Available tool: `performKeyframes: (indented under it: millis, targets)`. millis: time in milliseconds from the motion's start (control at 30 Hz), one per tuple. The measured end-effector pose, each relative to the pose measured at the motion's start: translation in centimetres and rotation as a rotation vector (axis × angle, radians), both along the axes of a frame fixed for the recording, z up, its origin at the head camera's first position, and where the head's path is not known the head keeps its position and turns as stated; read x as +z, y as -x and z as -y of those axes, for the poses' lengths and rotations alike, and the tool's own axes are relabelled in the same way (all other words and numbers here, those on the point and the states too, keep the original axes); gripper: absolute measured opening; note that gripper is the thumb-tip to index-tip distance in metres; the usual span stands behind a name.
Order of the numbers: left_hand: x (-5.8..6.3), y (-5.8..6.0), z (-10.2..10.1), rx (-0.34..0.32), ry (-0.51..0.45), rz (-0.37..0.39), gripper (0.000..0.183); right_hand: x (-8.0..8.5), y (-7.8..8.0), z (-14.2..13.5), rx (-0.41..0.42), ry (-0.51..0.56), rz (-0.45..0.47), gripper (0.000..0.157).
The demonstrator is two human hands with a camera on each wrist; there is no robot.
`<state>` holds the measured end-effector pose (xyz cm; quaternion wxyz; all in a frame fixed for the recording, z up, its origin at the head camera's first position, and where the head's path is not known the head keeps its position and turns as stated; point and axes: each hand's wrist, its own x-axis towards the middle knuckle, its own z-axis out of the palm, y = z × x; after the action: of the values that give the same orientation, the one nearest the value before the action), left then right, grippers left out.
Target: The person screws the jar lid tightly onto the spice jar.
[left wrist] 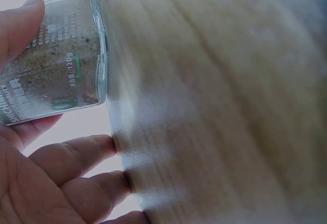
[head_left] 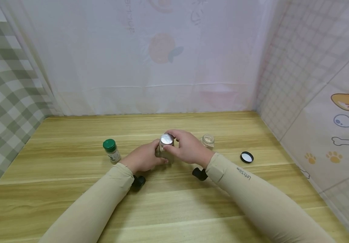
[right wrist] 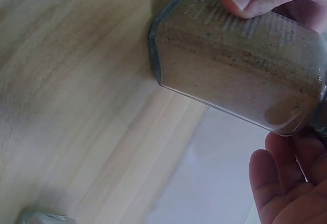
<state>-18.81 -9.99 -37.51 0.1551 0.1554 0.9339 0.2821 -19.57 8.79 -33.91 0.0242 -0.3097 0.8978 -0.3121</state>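
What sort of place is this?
Likely a staged tabletop booth: a wood-grain table closed in by a pale printed sheet behind, a green checked cloth on the left and a cartoon-print sheet on the right.

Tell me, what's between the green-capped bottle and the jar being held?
The person's left hand, gripping the jar, lies between it and the green-capped bottle; the head view shows this.

Head camera looks forward-down across table (head_left: 162, 209); wrist cameras close, tilted sideways, both sharing glass jar (right wrist: 230, 75).

The sleeves (head_left: 98, 202) are beige — the right one bears dark lettering (head_left: 243, 173)
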Motion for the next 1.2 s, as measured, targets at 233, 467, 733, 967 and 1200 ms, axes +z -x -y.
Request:
performKeyframes:
  millis: [233, 467, 733, 967, 1200]
  targets:
    - [-0.02, 0.08, -0.02, 0.005, 0.008, -0.004, 0.064, 0.15, 0.10, -0.03, 0.015, -0.003, 0.013, 0.031]
    - [-0.05, 0.06, -0.06, 0.010, 0.006, 0.000, 0.063, 0.12, 0.24, -0.12, 0.024, -0.009, 0.024, 0.037]
    - [-0.10, 0.03, -0.05, 0.010, -0.002, 0.000, 0.063, 0.10, 0.27, -0.19, 0.029, -0.003, 0.030, 0.040]
    - [-0.10, 0.02, 0.00, 0.005, -0.014, 0.006, 0.064, 0.25, 0.27, -0.02, 0.025, 0.004, 0.024, 0.037]
    - [-0.19, 0.07, 0.00, 0.003, -0.015, 0.003, 0.064, 0.11, 0.19, -0.08, -0.003, 0.014, 0.030, 0.035]
